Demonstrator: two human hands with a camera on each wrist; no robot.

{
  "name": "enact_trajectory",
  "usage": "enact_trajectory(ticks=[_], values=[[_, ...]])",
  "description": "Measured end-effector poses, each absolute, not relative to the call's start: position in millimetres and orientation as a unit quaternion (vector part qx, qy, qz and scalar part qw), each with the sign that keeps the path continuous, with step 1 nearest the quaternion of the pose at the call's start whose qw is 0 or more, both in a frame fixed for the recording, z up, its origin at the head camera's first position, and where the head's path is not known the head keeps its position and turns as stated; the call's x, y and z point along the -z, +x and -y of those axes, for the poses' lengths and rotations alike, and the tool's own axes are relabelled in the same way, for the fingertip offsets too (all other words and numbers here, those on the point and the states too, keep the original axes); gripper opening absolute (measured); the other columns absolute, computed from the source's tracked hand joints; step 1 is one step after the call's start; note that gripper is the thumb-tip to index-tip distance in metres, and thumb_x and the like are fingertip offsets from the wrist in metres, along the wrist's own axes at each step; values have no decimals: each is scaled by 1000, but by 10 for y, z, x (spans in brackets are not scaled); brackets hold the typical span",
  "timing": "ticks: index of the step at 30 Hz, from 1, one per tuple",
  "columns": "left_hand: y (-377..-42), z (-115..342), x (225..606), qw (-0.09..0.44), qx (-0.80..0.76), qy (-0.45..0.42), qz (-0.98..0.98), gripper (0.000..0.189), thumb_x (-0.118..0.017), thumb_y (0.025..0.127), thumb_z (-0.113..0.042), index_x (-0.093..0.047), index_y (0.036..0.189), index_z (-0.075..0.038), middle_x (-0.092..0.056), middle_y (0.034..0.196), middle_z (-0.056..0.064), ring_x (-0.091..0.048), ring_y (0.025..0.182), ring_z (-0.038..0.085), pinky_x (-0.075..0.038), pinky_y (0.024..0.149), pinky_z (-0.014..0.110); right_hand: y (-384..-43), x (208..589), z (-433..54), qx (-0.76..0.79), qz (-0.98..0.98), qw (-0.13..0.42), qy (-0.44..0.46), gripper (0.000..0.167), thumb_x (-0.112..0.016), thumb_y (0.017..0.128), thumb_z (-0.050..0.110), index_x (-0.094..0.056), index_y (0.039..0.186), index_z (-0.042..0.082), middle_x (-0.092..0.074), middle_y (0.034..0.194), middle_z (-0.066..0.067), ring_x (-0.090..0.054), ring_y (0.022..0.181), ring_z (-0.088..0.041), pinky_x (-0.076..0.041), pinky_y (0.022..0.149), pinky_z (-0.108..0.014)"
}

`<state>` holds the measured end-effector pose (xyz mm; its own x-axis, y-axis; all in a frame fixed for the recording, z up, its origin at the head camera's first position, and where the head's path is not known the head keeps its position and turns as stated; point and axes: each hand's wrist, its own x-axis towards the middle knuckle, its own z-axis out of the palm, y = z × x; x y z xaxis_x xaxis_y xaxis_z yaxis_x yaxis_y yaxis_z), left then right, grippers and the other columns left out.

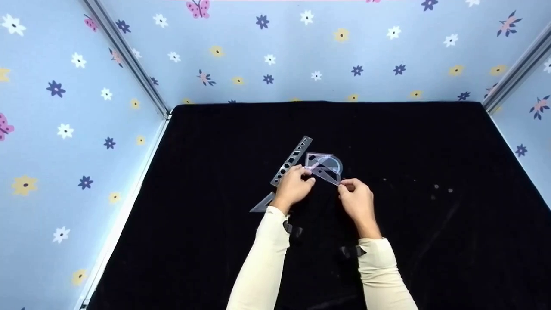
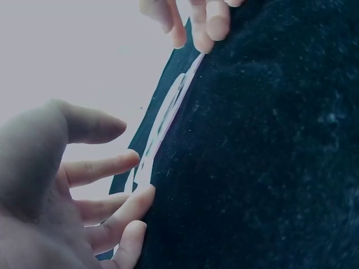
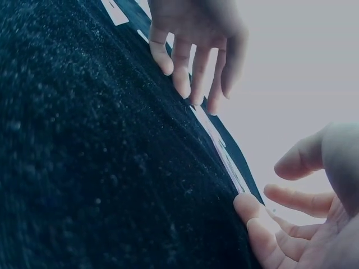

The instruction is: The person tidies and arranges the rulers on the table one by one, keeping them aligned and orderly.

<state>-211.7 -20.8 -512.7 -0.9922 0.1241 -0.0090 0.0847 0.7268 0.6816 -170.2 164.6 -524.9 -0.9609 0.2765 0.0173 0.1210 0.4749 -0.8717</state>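
A clear protractor (image 1: 339, 162) and a clear, pinkish set square (image 1: 326, 178) overlap on the black cloth. My left hand (image 1: 295, 187) touches their left end with its fingertips; in the left wrist view, its thumb stands apart from the spread fingers (image 2: 120, 218). At the lower right corner, fingertips of my right hand (image 1: 358, 198) touch the set square. The right wrist view shows that thumb (image 3: 300, 157) away from the fingers. Both pieces appear edge-on there, a thin pale strip (image 3: 221, 151).
Just left of the overlapping pieces, a clear ruler (image 1: 289, 162) with cut-out shapes lies slanted. Another clear set square (image 1: 259, 206) rests below it, partly hidden by the left wrist. Black cloth (image 1: 206, 172) covers the table, and flower-patterned walls (image 1: 284, 51) surround it.
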Motion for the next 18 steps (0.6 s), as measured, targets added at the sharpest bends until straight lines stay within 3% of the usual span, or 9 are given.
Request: enact_trajectory(ticks=[10, 15, 18], values=[[-2093, 220, 5185, 21, -471, 40, -881, 26, -70, 89, -20, -75, 111, -7, -56, 139, 17, -58, 120, 25, -37, 109, 35, -1709, 5242, -1676, -514, 842, 98, -134, 18, -66, 89, 12, -75, 102, 4, -74, 90, -10, -68, 82, -21, -49, 77, -32], [-2094, 198, 5203, 11, -527, 27, -849, 27, -70, 88, -15, -74, 112, -4, -63, 128, 14, -67, 101, 20, -48, 94, 31, -1729, 5244, -1686, -549, 817, 106, -143, 17, -65, 89, 9, -74, 102, 1, -72, 88, -11, -67, 75, -19, -54, 68, -25], [-2092, 193, 5198, 16, -549, 20, -835, 30, -68, 89, -15, -73, 116, -3, -65, 123, 13, -68, 102, 19, -50, 91, 31, -1731, 5254, -1689, -570, 801, 106, -151, 17, -63, 89, 7, -73, 101, -1, -71, 85, -12, -67, 67, -16, -55, 61, -22]])
